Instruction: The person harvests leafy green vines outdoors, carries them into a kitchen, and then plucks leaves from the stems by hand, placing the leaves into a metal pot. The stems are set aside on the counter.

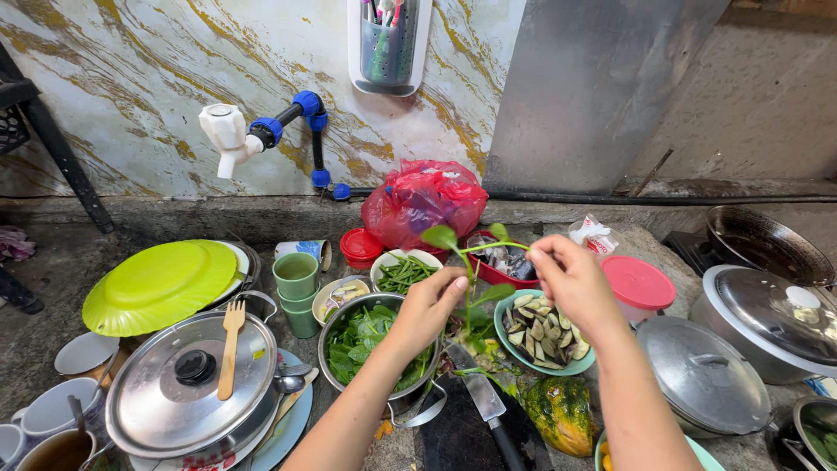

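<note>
Both grips (501, 288) — leafy stem (471, 262), tips up-left

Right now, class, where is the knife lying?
In the head view, the knife lies bottom centre on the dark board, just below the left hand, between the metal bowl of greens and the green-orange squash.

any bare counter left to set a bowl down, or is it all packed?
Mostly packed. Bare patches: the grey counter far left, between the lime plate and the wall, and a strip behind the red bag toward the wok. Around the left hand and right hand holding the leafy stem, bowls, pots and the knife sit edge to edge.
</note>
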